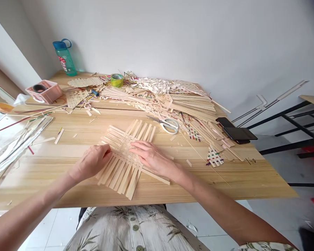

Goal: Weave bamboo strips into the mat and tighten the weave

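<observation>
Under the fingers point(107, 152) of the left hand point(91, 163), both hands lying open and gripping nothing, sits a loose square lattice of flat cream bamboo strips point(121, 148) on the pale wooden table point(54, 164). It is turned diamond-wise, its strips running diagonally, with ragged ends sticking out. The right hand point(153, 157) rests flat on it too — fingers slightly spread.

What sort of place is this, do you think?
Probably a small weaving craft workroom: the wooden table is heaped with thin pale strips, a partly woven mat lies at its front, and scissors sit among the strips.
</observation>
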`<state>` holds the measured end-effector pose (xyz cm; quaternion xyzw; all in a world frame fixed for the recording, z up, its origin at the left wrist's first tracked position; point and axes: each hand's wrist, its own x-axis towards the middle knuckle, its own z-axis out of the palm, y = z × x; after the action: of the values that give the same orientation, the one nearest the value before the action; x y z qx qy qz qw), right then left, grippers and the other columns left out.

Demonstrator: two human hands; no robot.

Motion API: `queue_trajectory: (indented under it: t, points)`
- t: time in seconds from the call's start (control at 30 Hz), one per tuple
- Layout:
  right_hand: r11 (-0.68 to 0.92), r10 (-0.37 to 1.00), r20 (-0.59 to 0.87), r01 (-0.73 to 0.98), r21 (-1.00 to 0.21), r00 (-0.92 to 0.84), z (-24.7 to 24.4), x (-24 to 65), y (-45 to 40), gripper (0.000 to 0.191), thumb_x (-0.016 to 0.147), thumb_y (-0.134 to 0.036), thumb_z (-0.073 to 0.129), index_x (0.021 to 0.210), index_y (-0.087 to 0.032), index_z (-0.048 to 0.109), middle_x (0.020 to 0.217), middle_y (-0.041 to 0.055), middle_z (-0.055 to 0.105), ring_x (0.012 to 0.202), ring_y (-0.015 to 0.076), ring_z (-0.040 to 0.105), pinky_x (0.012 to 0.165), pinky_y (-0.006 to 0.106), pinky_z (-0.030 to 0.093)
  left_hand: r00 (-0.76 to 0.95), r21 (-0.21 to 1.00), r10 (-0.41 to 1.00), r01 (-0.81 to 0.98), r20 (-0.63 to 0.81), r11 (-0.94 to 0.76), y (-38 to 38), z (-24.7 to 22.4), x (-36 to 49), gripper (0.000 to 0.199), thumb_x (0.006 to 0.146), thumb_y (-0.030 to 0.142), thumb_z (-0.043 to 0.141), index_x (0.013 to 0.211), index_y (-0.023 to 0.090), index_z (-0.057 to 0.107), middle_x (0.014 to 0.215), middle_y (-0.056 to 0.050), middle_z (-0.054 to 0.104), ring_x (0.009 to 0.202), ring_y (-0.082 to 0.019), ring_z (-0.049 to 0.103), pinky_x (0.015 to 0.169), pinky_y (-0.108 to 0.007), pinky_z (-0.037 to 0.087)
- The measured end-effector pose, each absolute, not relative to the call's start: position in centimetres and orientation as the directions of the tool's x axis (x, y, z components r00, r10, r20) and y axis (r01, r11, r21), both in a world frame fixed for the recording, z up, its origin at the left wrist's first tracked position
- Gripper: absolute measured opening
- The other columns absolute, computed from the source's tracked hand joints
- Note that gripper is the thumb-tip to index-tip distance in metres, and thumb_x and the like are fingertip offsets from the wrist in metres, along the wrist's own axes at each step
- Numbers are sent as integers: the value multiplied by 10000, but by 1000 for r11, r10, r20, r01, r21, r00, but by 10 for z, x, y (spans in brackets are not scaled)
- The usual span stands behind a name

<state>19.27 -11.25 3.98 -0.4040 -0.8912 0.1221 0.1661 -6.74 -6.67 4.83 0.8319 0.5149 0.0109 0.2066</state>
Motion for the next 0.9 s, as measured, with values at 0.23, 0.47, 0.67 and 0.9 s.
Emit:
queue_trajectory:
  t: [0.23,0.47,0.67,0.9]
  points:
    - [558,830,249,759,-336,-499,30,182,-116,347,967,-168,511,1304,-171,591,1392,142,556,1309,273,506,1101,480,466,419,447,882,845,-215,-292,-81,53,-66,207,864,309,423,783,194,576,690,-31,644,657,-182,562,676,-296,355]
    - [504,859,250,820,-270,-446,13,170,-125,404,989,-282,523,1370,-149,553,1472,174,493,1380,303,433,1136,510,401,391,520,901,818,-189,-246,-85,47,-65,177,840,288,481,739,178,574,665,-6,623,607,-139,508,629,-264,348]
    - [561,825,223,799,-215,-519,12,164,-125,429,994,-321,537,1406,-203,532,1529,115,471,1432,295,380,1131,510,383,492,466,815,824,-307,-322,-96,56,-56,270,886,262,449,642,174,526,558,16,521,536,-115,429,573,-255,303]
    - [657,751,240,730,-188,-615,13,165,-108,379,1029,-307,471,1397,-238,529,1519,89,486,1433,265,377,1124,495,371,609,381,752,777,-252,-501,-104,70,-59,371,967,288,372,645,186,526,552,-2,534,495,-132,441,538,-275,286]
